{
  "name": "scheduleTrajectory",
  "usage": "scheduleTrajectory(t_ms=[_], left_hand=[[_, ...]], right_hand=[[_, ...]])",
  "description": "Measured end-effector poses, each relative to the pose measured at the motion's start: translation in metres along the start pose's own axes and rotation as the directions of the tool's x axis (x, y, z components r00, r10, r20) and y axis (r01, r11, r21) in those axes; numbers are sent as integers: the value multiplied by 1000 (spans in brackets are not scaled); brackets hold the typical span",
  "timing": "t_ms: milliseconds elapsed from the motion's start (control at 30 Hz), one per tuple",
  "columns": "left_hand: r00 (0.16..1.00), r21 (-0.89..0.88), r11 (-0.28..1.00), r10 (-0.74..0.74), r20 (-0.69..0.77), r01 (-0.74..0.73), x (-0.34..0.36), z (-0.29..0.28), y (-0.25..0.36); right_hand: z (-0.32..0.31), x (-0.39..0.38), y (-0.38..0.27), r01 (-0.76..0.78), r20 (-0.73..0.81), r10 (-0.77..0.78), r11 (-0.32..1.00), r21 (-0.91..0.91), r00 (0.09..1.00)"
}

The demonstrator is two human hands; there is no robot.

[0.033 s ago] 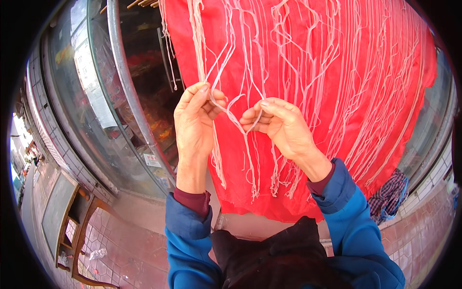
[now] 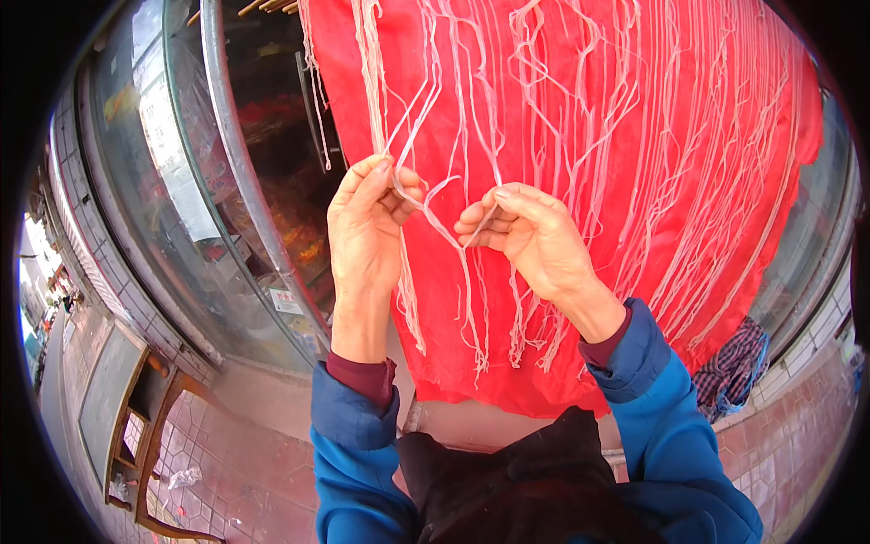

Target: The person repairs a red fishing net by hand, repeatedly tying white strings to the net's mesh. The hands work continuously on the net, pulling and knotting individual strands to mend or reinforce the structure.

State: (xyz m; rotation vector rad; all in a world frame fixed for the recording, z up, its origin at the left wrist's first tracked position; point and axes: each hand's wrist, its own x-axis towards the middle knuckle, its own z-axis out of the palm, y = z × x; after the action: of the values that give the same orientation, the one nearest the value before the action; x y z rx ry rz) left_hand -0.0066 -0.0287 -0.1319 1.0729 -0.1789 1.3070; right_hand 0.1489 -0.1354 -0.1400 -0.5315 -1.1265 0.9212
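Note:
Many pale white strands (image 2: 373, 72), straight, tangled or twisted, hang in front of a large red cloth (image 2: 725, 82). My left hand (image 2: 367, 218) pinches some of them between thumb and forefinger, near a thicker cream bundle that runs down behind it. My right hand (image 2: 526, 240) holds another thin strand between thumb and curled fingers, a little to the right and lower. Between both hands a short twisted length (image 2: 435, 216) dangles, with loose ends below it. What exactly lies inside each pinch is partly hidden by the fingers.
Behind the cloth at left are glass doors (image 2: 186, 181) with a metal frame. A wooden piece of furniture (image 2: 127, 426) stands on the paving at lower left. A bundle of checked fabric (image 2: 734, 363) lies at lower right, and a street shows at the far left.
The strand at my right hand and the twisted length between my hands have shifted very slightly. Both hands stay almost in place.

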Motion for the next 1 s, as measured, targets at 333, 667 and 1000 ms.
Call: scheduleTrajectory(t_ms=[333,667,1000], left_hand=[[995,-30,995,-95,7,95,5,-6,-6],[968,118,966,-239,79,229,-10,3,-32],[978,148,967,-209,13,205,-7,-1,-28]], right_hand=[[-30,-18,-18,-285,130,264,941,182,956],[-53,-38,26,-316,106,339,931,-184,935],[-96,-85,67,-453,17,456,886,-97,890]])
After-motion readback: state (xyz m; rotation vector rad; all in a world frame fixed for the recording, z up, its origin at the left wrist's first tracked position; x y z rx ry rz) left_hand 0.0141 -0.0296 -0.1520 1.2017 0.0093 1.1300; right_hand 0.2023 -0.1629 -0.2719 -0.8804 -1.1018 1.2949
